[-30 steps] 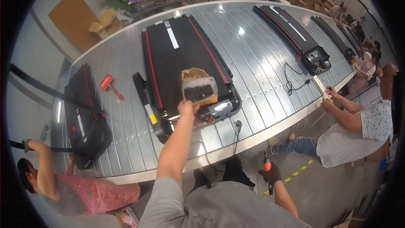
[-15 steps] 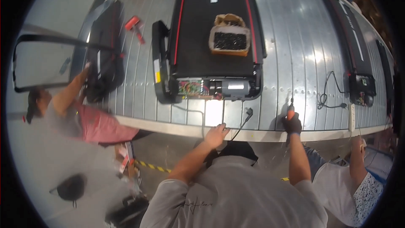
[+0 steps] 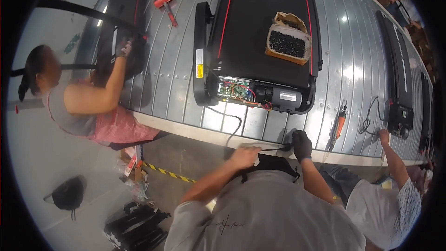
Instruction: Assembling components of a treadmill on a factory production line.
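My bare left hand is closed around a black power cord at the table's front edge. A small white piece shows under its fingers. My right hand, in a dark glove, is closed at the cord's plug, which is partly hidden by the fingers. Beyond my hands lies a black treadmill with red side lines. Its near end is uncovered, showing a green circuit board and a motor. An orange electric screwdriver rests on the table to the right of my right hand.
An open box of black screws sits on the treadmill deck. A red mallet lies farther left. One co-worker handles another treadmill at left; a second reaches for a cord at right. The slatted metal table has a pale front edge.
My right hand has let go of the screwdriver, leaving it on the table, and moved left to the plug. My left hand has taken hold of the cord. The whole view has shifted.
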A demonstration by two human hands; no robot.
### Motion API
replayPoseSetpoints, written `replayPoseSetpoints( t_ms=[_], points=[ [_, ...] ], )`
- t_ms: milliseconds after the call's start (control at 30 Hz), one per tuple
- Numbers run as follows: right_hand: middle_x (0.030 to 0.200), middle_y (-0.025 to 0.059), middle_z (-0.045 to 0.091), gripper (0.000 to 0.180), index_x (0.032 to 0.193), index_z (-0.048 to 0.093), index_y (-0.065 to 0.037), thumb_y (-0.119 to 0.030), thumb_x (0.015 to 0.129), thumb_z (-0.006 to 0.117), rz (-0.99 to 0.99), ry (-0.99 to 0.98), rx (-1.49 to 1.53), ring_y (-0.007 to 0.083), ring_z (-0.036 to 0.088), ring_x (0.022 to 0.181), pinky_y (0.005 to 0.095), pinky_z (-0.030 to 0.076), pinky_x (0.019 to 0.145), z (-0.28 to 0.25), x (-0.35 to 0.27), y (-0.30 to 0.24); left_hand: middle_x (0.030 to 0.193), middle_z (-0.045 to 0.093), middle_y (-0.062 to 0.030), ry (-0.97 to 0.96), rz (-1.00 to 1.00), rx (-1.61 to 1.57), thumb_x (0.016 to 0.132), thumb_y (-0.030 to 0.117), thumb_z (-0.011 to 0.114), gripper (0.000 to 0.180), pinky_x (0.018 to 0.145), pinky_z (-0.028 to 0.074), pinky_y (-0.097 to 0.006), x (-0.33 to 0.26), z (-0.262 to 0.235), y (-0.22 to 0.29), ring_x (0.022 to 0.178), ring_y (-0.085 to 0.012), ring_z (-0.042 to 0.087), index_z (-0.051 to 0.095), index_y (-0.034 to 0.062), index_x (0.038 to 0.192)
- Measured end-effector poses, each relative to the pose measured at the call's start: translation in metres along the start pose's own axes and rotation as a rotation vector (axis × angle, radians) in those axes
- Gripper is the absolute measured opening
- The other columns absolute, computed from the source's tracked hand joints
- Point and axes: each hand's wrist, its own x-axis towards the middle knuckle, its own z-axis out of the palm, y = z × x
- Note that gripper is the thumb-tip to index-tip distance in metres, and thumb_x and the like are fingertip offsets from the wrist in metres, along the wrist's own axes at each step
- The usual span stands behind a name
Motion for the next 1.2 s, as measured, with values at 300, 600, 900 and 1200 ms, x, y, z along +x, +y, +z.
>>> replayPoseSetpoints(
  t_ms=[300, 600, 900, 1200],
  points=[
    [0.089, 0.0051, 0.062, 0.036, 0.119, 0.063, -0.01, -0.04, 0.1, 0.059, 0.392, 0.12, 0.927, 0.0182, 0.062, 0.075, 0.0367, 0.058, 0.062, 0.001, 0.057, -0.035, 0.104, 0.076, -0.0145, 0.303, -0.476, 0.477, 0.092, 0.018, 0.055, 0.024, 0.081, 0.056, -0.052, -0.087, -0.279, -0.285, 0.093, -0.0371, 0.073, 0.076, 0.0114, 0.103],
    [0.109, 0.0172, 0.07, 0.05, 0.116, 0.069, -0.009, -0.03, 0.075, 0.088, 0.207, -0.084, 0.363, 0.0324, 0.069, 0.104, 0.0421, 0.06, 0.089, -0.002, 0.143, 0.005, 0.109, 0.061, -0.0187, 1.209, -0.461, -0.271, 0.095, 0.004, 0.051, 0.016, 0.088, 0.047, -0.041, -0.052, -0.132, -0.163, 0.1, -0.0304, 0.058, 0.061, -0.0029, 0.106],
    [0.089, 0.016, 0.072, 0.028, 0.112, 0.066, 0.002, -0.015, 0.091, 0.061, 0.073, 0.009, 0.554, 0.026, 0.072, 0.071, 0.0414, 0.062, 0.061, 0.029, 0.183, 0.053, 0.12, 0.065, -0.0038, 1.187, -0.975, -1.816, 0.112, 0.049, 0.039, 0.048, 0.105, 0.045, -0.043, 0.107, -0.091, -0.129, 0.107, -0.019, 0.059, 0.056, 0.0102, 0.134],
    [0.085, 0.016, 0.071, 0.03, 0.109, 0.068, -0.001, -0.025, 0.091, 0.066, 0.2, -0.023, 0.261, 0.0302, 0.071, 0.076, 0.0441, 0.057, 0.066, -0.066, 0.104, 0.029, 0.108, 0.067, -0.0018, 1.213, -1.096, -1.55, 0.113, 0.039, 0.03, 0.041, 0.08, 0.048, -0.035, 0.087, -0.027, -0.033, 0.089, -0.0167, 0.06, 0.054, 0.0137, 0.134]
  ],
)
